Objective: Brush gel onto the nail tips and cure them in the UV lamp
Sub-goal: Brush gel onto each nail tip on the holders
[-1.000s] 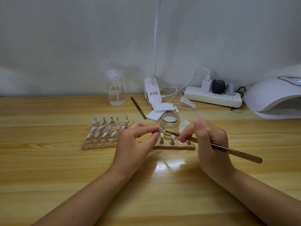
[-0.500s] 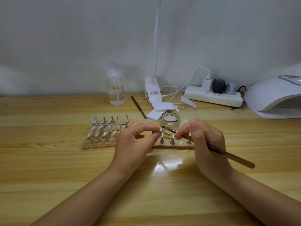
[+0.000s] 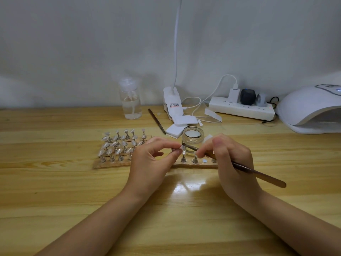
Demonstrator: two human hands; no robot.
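My left hand (image 3: 150, 159) pinches a small clear nail tip on its stand (image 3: 182, 150) between thumb and forefinger, just above the wooden holder board (image 3: 191, 165). My right hand (image 3: 230, 161) grips a brown gel brush (image 3: 258, 175) like a pen; its tip touches the nail tip. An open glass gel jar (image 3: 192, 137) stands right behind the two hands. Several more nail tips on metal stands (image 3: 120, 145) fill the left part of the board. The white UV lamp (image 3: 311, 109) sits at the far right.
A clear pump bottle (image 3: 130, 102) stands at the back left. A second brush (image 3: 156, 120), white pads (image 3: 177, 129), a clip lamp base (image 3: 172, 103) and a power strip (image 3: 241, 108) with cables lie behind the jar.
The brush tip has slid left and slightly up along the pinched nail tip. My right hand moved a little left with it; my left hand barely shifted.
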